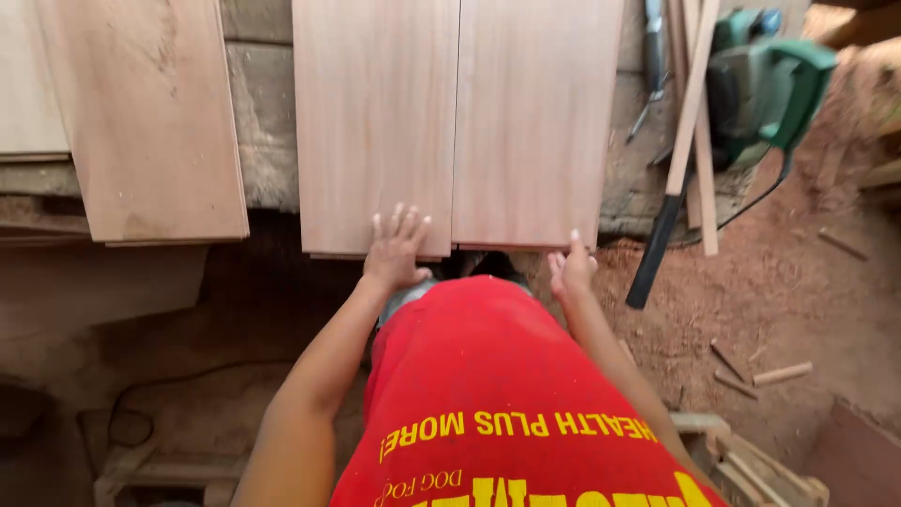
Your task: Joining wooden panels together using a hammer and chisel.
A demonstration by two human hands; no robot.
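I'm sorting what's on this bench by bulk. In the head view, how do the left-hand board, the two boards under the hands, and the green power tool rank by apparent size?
1. The two boards under the hands: left board and right board look alike, so no ranking between them.
2. The left-hand board, close to those and partly cut off, so unsure.
3. The green power tool, clearly smallest.

Two pale boards (458, 122) – flat, side by side

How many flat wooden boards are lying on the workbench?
4: two pale wooden boards side by side, left hand on one, right hand on the other; another further left; one cropped.
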